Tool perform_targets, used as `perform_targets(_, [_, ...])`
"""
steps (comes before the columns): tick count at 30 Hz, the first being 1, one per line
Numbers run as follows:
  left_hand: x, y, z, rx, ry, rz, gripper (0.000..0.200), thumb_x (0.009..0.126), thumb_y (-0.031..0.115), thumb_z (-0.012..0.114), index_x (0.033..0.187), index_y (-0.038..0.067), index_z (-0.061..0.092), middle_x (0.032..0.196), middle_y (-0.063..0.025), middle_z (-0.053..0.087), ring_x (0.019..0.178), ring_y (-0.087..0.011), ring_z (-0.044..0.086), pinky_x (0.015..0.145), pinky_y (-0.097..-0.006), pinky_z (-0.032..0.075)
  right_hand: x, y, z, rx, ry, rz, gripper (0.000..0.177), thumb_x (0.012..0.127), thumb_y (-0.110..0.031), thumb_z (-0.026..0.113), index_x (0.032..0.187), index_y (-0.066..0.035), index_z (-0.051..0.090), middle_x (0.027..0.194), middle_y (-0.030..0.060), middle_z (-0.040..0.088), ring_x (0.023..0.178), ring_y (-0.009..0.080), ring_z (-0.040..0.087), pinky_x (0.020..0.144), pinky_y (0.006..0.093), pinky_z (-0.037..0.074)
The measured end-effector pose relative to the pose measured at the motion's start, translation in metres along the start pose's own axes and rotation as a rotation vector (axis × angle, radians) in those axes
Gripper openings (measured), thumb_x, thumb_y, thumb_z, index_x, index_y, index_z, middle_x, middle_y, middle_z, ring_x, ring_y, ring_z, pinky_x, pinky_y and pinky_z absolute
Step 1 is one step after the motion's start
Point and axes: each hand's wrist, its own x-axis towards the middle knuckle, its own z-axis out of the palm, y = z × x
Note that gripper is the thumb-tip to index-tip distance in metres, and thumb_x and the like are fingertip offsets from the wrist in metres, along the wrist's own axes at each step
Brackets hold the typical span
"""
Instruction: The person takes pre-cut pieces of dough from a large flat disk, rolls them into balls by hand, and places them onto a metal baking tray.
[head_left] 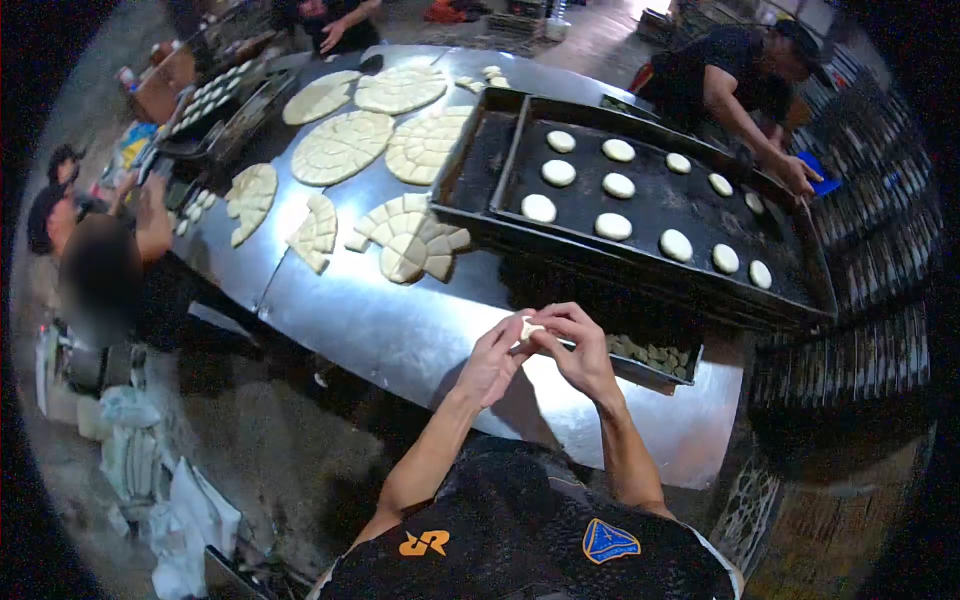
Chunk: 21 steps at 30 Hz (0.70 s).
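Note:
Between the fingertips of my left hand [490,360] and my right hand [580,352] is a small piece of pale dough [529,328], pinched from both sides above the table's near edge. Fingers cover most of it. Just beyond my hands stands a large black baking tray [640,255] with several round, flattened dough pieces [613,226] spaced out in it. A narrow metal tin [690,376] with small greenish-brown pieces [645,352] sits beside my right hand. Left of the tray lies a partly broken-up round of cut dough [410,240].
The metal table [350,325] carries several scored dough discs [343,147] at the far left. Across the tray, a person [745,90] holds a blue object [822,175] at its rim. More people stand at the left and far side. Stacked trays [850,270] rise at the right.

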Motion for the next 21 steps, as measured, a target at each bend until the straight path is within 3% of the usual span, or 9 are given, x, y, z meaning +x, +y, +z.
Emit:
perform_targets(1, [-0.002,0.0,-0.003,-0.004,0.018,0.019,0.039,0.096,0.023,0.057,0.127,0.001,0.05,0.115,-0.0066,0.057,0.101,-0.0132,0.058,0.09,-0.0293,0.048,0.005,-0.007,0.006,-0.343,0.03,-0.281,0.026,0.077,-0.007,0.073,0.103,-0.007,0.071,0.112,0.0146,0.058,0.084,0.0262,0.062,0.072,0.0318,0.053])
perform_targets(3, [-0.005,0.006,-0.009,0.094,0.05,0.198,0.033,0.096,0.02,0.056,0.123,0.002,0.052,0.113,-0.0075,0.058,0.099,-0.0132,0.059,0.089,-0.0286,0.048,0.01,-0.02,0.023,-0.388,0.071,-0.317,0.024,0.078,-0.01,0.073,0.102,-0.008,0.071,0.104,0.0135,0.06,0.079,0.023,0.062,0.068,0.0304,0.051])
perform_targets(5, [-0.009,0.016,-0.013,0.146,0.089,0.262,0.03,0.096,0.018,0.056,0.122,0.001,0.053,0.113,-0.0077,0.058,0.098,-0.0134,0.059,0.087,-0.0285,0.048,0.01,-0.023,0.036,0.002,0.093,0.056,0.023,0.079,-0.01,0.072,0.102,-0.009,0.071,0.096,0.0116,0.063,0.078,0.0215,0.061,0.067,0.0306,0.051])
perform_targets(7, [-0.016,0.033,-0.017,0.467,0.043,0.301,0.032,0.096,0.018,0.056,0.122,0.0,0.052,0.112,-0.0077,0.059,0.097,-0.0137,0.059,0.088,-0.0284,0.048,0.015,-0.024,0.041,-0.049,0.035,0.022,0.023,0.078,-0.007,0.073,0.101,-0.007,0.071,0.088,0.0099,0.063,0.079,0.0196,0.062,0.067,0.0295,0.051])
perform_targets(12, [-0.023,0.045,-0.025,0.094,0.096,0.28,0.028,0.097,0.017,0.055,0.12,0.002,0.053,0.107,-0.0052,0.06,0.097,-0.0115,0.057,0.087,-0.0262,0.046,0.024,-0.035,0.065,0.107,0.061,-0.014,0.018,0.077,-0.005,0.074,0.095,-0.003,0.071,0.091,0.0091,0.061,0.08,0.0182,0.062,0.069,0.0296,0.052])
perform_targets(15, [-0.016,0.039,-0.041,0.194,-0.01,0.347,0.027,0.095,0.015,0.058,0.12,0.005,0.054,0.105,-0.0038,0.06,0.096,-0.0103,0.056,0.085,-0.0254,0.046,0.022,-0.027,0.071,0.17,0.064,0.005,0.017,0.076,-0.003,0.075,0.093,-0.003,0.071,0.088,0.0094,0.062,0.079,0.018,0.063,0.067,0.0292,0.052])
perform_targets(17, [-0.019,0.04,-0.054,0.237,0.031,0.35,0.03,0.093,0.015,0.062,0.119,0.004,0.055,0.105,-0.0042,0.059,0.097,-0.0104,0.056,0.086,-0.0252,0.045,0.017,-0.02,0.071,-0.028,0.021,-0.095,0.019,0.075,0.0,0.074,0.093,-0.003,0.071,0.084,0.0099,0.063,0.075,0.0187,0.062,0.065,0.0296,0.051])
perform_targets(19, [-0.022,0.045,-0.061,0.646,0.214,0.273,0.035,0.09,0.016,0.065,0.12,0.001,0.055,0.108,-0.0061,0.058,0.1,-0.0123,0.055,0.089,-0.026,0.045,0.009,-0.004,0.085,-0.128,0.018,-0.027,0.012,0.077,0.0,0.072,0.089,-0.002,0.07,0.081,0.0115,0.061,0.073,0.0233,0.06,0.065,0.0336,0.049])
perform_targets(21, [-0.026,0.048,-0.074,0.689,0.452,0.449,0.042,0.089,0.019,0.067,0.124,0.0,0.054,0.118,-0.0079,0.058,0.107,-0.0161,0.053,0.095,-0.03,0.042,-0.016,0.08,0.109,-0.235,-0.132,0.026,0.009,0.079,-0.003,0.07,0.089,-0.002,0.07,0.082,0.0131,0.059,0.078,0.0277,0.057,0.07,0.0372,0.047])
